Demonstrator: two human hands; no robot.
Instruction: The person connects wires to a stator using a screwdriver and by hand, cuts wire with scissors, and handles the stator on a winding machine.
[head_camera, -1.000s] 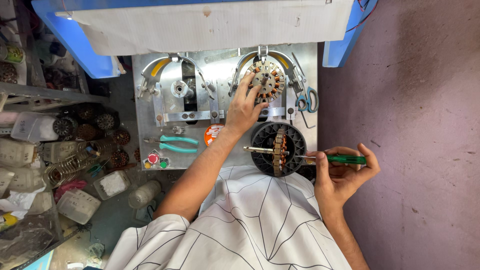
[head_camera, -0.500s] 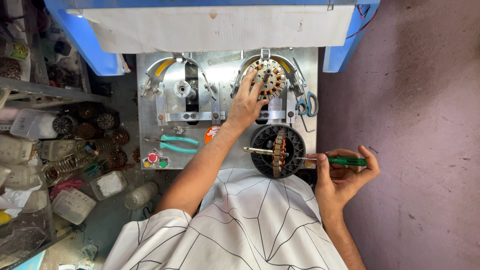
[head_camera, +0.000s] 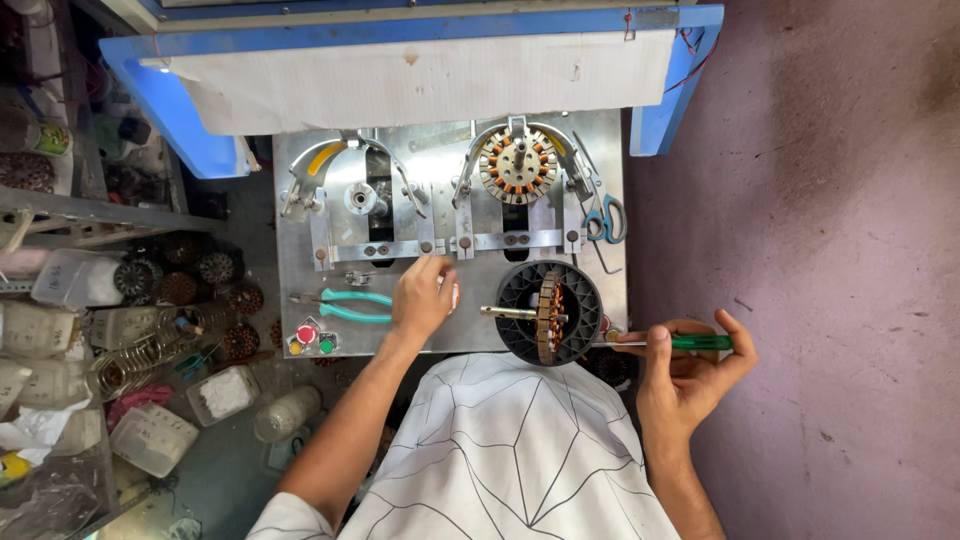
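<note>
Gripping a green-handled screwdriver (head_camera: 690, 342), the right hand (head_camera: 690, 375) is closed; the left hand (head_camera: 422, 300) rests loosely curled on the metal plate (head_camera: 450, 335).

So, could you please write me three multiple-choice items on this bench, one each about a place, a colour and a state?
1. Where do the scissors lie?
A. at the plate's right edge
B. beside the push buttons
C. on the cloth

2. What colour are the pliers' handles?
A. red
B. teal
C. black

3. What does the right hand hold?
A. nothing
B. a wound stator
C. a green-handled screwdriver

Answers:
1 A, they lie right of the mounted stator.
2 B, both handles are teal.
3 C, its fingers pinch the green handle.
</note>
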